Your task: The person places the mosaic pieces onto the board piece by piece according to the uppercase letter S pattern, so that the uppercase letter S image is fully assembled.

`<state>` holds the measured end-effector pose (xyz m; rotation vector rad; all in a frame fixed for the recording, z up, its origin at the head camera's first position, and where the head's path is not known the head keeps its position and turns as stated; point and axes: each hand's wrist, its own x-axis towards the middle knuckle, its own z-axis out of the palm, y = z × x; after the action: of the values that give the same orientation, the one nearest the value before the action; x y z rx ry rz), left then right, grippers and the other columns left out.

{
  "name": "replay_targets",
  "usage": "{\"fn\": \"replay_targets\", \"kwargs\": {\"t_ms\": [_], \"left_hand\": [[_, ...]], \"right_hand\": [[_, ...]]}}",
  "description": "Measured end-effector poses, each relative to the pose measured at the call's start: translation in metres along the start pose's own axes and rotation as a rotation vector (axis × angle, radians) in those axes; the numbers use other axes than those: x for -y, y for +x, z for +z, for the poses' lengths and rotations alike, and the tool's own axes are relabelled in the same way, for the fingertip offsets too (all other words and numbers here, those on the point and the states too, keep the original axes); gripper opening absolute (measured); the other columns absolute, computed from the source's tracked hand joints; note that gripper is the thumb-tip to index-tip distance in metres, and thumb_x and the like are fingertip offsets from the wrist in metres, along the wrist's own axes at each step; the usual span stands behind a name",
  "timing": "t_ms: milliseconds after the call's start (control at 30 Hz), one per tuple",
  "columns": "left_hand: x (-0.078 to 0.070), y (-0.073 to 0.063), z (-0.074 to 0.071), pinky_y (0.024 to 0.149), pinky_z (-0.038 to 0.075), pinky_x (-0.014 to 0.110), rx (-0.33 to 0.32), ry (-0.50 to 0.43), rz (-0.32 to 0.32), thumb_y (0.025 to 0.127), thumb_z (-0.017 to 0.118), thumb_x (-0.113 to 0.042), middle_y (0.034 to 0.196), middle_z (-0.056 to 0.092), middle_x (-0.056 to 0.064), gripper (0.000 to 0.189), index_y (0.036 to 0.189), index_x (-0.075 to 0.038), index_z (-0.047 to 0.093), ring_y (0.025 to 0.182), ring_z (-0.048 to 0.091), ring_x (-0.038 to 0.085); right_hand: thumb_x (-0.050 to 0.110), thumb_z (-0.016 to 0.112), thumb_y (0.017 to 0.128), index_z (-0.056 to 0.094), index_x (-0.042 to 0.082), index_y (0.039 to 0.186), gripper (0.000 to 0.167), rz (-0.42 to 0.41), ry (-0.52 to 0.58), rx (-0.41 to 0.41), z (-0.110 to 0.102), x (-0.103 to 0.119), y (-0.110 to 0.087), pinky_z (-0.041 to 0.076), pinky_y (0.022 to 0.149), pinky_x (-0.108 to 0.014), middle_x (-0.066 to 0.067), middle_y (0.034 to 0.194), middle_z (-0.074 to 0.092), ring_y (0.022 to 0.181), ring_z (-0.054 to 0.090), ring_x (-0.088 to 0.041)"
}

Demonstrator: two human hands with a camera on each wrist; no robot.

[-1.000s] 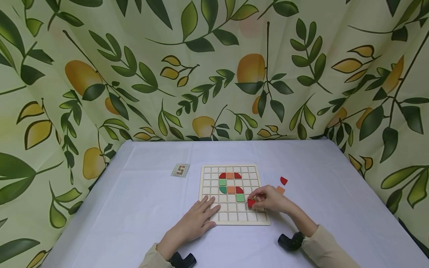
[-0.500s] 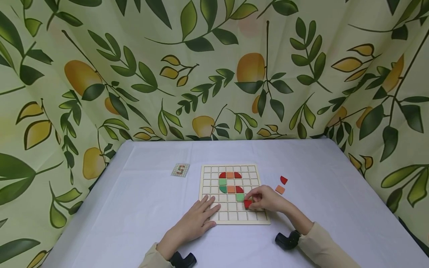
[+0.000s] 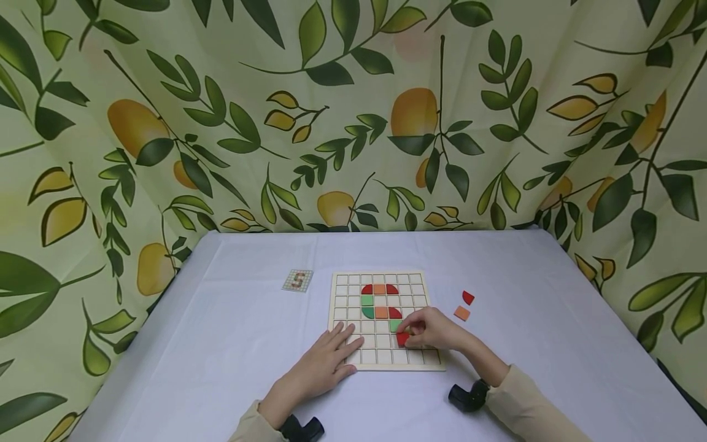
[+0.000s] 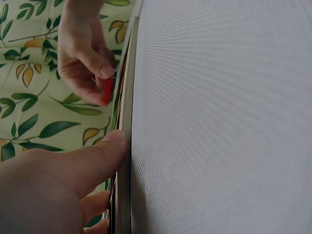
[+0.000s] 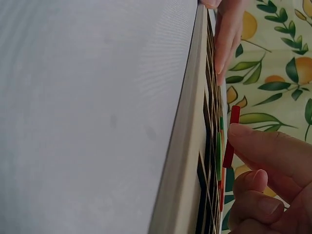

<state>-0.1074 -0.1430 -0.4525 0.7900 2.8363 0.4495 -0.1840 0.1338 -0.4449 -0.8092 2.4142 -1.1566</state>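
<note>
Between the thumb and fingers of my right hand (image 3: 436, 328) is a small red tile (image 3: 402, 340), pinched just below a light green square tile (image 3: 395, 325) on the gridded wooden board (image 3: 397, 367). In the right wrist view the red tile (image 5: 231, 136) stands tilted on edge, close over the grid. My left hand (image 3: 320, 362) rests with fingers spread on the board's lower left corner, its thumb (image 4: 109, 146) along the near rim. Farther up the board, red quarter-round, orange square and green tiles form a curved line.
Right of the board lie a loose red quarter-round tile (image 3: 468, 298) and an orange square tile (image 3: 461, 313). A small card (image 3: 297, 280) with a gridded S figure lies to the left. A leaf-patterned curtain (image 3: 353, 123) hangs behind the white table (image 3: 221, 307).
My right hand has moved slightly left across the board with the red tile, bringing it below the light green square and turning it a little. The left hand stays in place.
</note>
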Motion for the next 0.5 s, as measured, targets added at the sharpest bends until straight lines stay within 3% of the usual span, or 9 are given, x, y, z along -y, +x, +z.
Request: {"fn": "replay_targets", "kwargs": {"t_ms": [500], "left_hand": [[-0.0004, -0.0020, 0.0001, 0.118, 0.030, 0.054, -0.026, 0.000, 0.025, 0.098, 0.050, -0.039, 0.158, 0.034, 0.010, 0.052, 0.146, -0.020, 0.043, 0.149, 0.026, 0.035]], "right_hand": [[0.006, 0.077, 0.078, 0.075, 0.003, 0.095, 0.017, -0.001, -0.032, 0.001, 0.0062, 0.0032, 0.0044, 0.033, 0.052, -0.013, 0.005, 0.065, 0.048, 0.059, 0.040, 0.000]]}}
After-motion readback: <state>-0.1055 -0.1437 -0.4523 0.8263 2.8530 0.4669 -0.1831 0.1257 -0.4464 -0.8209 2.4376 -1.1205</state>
